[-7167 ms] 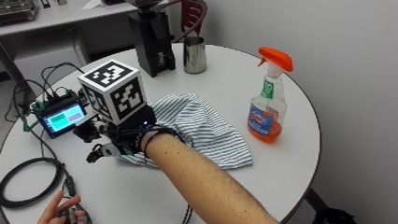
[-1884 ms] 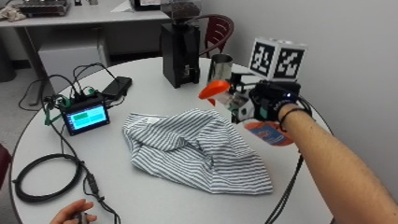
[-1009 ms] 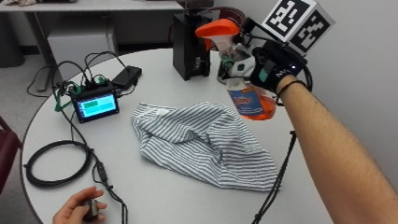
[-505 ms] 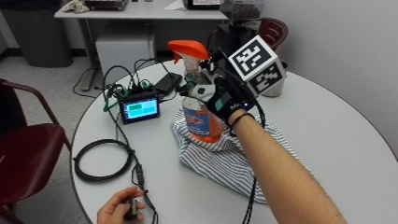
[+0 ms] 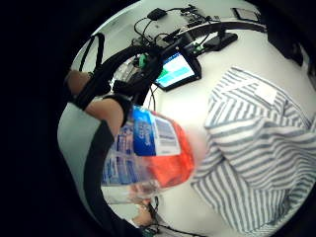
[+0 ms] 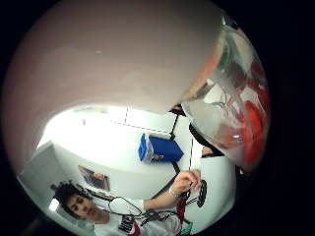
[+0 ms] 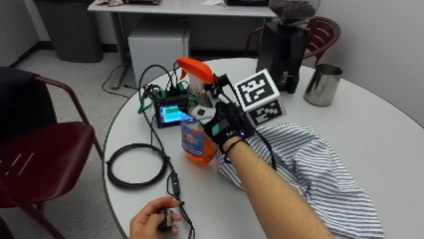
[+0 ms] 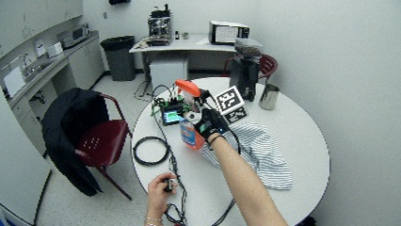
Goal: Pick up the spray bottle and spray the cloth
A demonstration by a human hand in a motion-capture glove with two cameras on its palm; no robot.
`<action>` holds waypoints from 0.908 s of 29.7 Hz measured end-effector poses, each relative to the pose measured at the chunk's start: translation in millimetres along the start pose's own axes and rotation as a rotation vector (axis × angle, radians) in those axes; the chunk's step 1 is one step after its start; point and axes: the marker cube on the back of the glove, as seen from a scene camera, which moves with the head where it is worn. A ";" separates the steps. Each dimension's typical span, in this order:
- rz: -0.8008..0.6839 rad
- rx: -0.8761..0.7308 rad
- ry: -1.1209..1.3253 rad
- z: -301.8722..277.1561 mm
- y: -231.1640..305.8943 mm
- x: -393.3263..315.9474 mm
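Centre-left of the outside view: right hand (image 7: 227,127) has fingers curled round the neck of the bottle (image 7: 197,142), held upright above the tabletop (image 7: 391,144), beside the cloth (image 7: 318,169). Bottle: rigid plastic, part-full, probably moderate weight, smooth; neck below trigger looks best hold. Cloth: soft, limp.

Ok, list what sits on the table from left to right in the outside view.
Coiled black cable → small screen device → spray bottle held up in the gloved right hand → striped cloth. Along the far side: black grinder → metal cup.
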 end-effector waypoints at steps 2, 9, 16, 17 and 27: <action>0.006 0.029 -0.005 -0.7 0.9 6.2; 0.009 0.056 -0.017 0.0 -0.1 13.1; 0.005 0.013 -0.001 12.2 4.7 18.1; 0.009 -0.001 0.001 12.6 6.5 20.4; -0.021 -0.081 0.029 0.4 32.5 38.1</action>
